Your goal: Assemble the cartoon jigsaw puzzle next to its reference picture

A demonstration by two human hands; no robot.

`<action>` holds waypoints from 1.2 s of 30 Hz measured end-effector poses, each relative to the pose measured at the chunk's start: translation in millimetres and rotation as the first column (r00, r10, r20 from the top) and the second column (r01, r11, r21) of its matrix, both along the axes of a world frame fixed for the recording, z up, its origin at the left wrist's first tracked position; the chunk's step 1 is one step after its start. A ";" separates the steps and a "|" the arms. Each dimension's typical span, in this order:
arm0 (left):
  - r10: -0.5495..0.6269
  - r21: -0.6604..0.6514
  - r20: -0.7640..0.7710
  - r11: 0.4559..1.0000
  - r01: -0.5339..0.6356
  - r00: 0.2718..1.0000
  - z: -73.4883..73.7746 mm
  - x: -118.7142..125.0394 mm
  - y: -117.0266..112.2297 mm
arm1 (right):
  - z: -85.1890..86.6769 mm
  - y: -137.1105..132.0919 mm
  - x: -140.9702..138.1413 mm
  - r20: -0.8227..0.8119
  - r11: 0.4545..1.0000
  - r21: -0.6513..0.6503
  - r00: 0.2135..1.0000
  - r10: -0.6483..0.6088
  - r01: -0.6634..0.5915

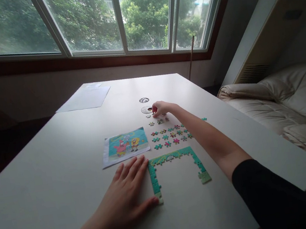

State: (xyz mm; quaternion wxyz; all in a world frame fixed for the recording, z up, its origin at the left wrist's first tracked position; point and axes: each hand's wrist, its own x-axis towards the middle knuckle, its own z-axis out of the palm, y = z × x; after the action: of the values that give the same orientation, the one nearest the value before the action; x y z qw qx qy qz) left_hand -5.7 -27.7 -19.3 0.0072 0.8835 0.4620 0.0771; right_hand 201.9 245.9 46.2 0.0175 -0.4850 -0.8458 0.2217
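Teal, interlocked puzzle border noted on smooth white counter. L hand laid flat, nothing gripped, against border's left side. R hand curled beyond border, nr. loose knobbed pcs.; hold can't be determined.

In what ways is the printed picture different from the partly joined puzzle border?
The printed picture shows a full scene with cartoon figures; the puzzle border frames a bare middle on three sides. The printed picture is a paper sheet; the puzzle border is interlocked pieces. Both rest on the white table.
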 end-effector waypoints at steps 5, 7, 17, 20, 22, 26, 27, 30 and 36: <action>0.004 -0.006 0.014 1.000 -0.004 1.000 -0.3 0.3 0.6 | 6.2 -19.1 8.8 -0.107 0.998 0.058 0.994 0.020 -0.014; 0.004 -0.009 0.021 1.000 -0.003 1.000 -1.0 0.2 0.5 | 11.5 -39.0 16.8 -0.154 0.997 0.057 0.987 0.055 -0.047; 0.010 -0.027 -0.007 1.000 -0.011 1.000 6.2 3.9 0.8 | 5.9 -200.5 60.8 -0.367 0.867 -0.156 0.843 0.394 -0.474; 0.012 -0.017 -0.010 1.000 -0.012 1.000 6.5 4.2 0.9 | -4.4 -220.9 62.9 -0.310 0.897 -0.051 0.861 0.403 -0.438; 0.014 -0.009 -0.007 1.000 -0.014 1.000 6.6 4.1 1.0 | -8.5 -224.1 62.9 -0.282 0.909 0.026 0.869 0.407 -0.417; 0.015 -0.014 -0.020 1.000 -0.015 1.000 7.7 4.2 1.2 | -11.4 -220.9 63.4 -0.263 0.910 0.085 0.872 0.413 -0.406; 0.014 -0.014 -0.022 1.000 -0.014 1.000 7.9 4.2 1.3 | -11.8 -220.3 63.5 -0.261 0.908 0.097 0.870 0.418 -0.407; 0.011 -0.011 -0.027 1.000 -0.011 1.000 7.6 3.9 1.2 | -12.0 -221.2 62.7 -0.256 0.913 0.094 0.877 0.407 -0.396; 0.016 -0.031 -0.035 0.999 -0.017 0.999 8.0 4.1 0.8 | 5.9 -219.5 75.3 -0.355 0.909 -0.170 0.884 0.304 -0.381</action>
State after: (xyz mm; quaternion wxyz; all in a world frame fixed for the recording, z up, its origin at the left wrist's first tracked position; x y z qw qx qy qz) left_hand -1.6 -26.9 -11.3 0.0121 0.8807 0.4704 0.0544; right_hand 277.1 26.4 52.1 0.0576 -0.2830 -0.8719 0.3954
